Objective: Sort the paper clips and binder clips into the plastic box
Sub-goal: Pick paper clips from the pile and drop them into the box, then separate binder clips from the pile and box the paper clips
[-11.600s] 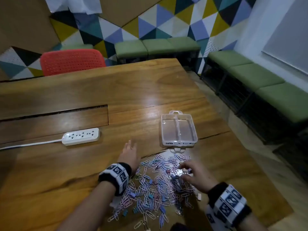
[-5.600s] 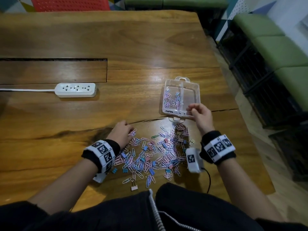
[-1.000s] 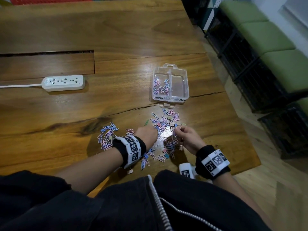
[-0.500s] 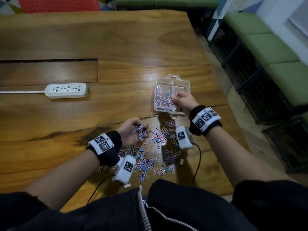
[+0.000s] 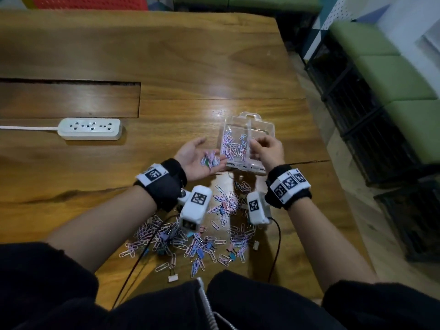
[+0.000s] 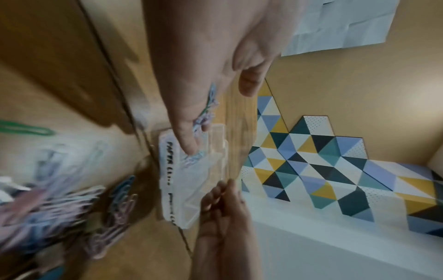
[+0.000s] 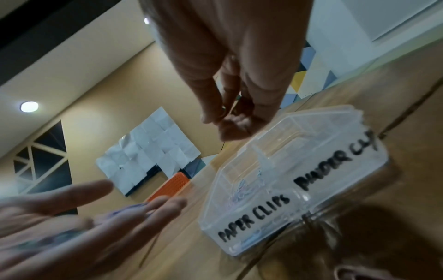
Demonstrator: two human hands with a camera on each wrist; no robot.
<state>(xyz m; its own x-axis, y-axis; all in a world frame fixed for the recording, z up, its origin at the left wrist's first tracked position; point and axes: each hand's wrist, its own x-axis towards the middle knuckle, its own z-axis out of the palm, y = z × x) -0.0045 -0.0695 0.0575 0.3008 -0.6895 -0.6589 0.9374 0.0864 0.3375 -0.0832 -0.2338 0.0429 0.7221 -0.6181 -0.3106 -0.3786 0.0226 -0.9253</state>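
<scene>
A clear two-compartment plastic box [image 5: 263, 126] stands on the wooden table, its front wall marked "PAPER CLIPS" and "BINDER CLIPS" [image 7: 299, 181]. Pastel paper clips [image 5: 232, 147] lie in its left compartment; the right one looks bare. My left hand [image 5: 198, 158] is palm up, touching the box's left side, fingers straight, with a small heap of paper clips [image 5: 210, 160] on the palm. My right hand [image 5: 266, 148] hovers over the box's divider, fingertips [image 7: 223, 123] bunched against the thumb on what looks like a paper clip. A loose pile of clips [image 5: 202, 236] lies near me.
A white power strip [image 5: 90, 128] with its cord lies at the left. A lone binder clip [image 5: 173, 277] sits near the table's front edge. Wrist-camera cables run across the pile. The table's right edge drops to the floor beside green benches [image 5: 390, 75].
My left hand has lifted off the pile with paper clips and turned palm up beside the box. My right hand stays over the box.
</scene>
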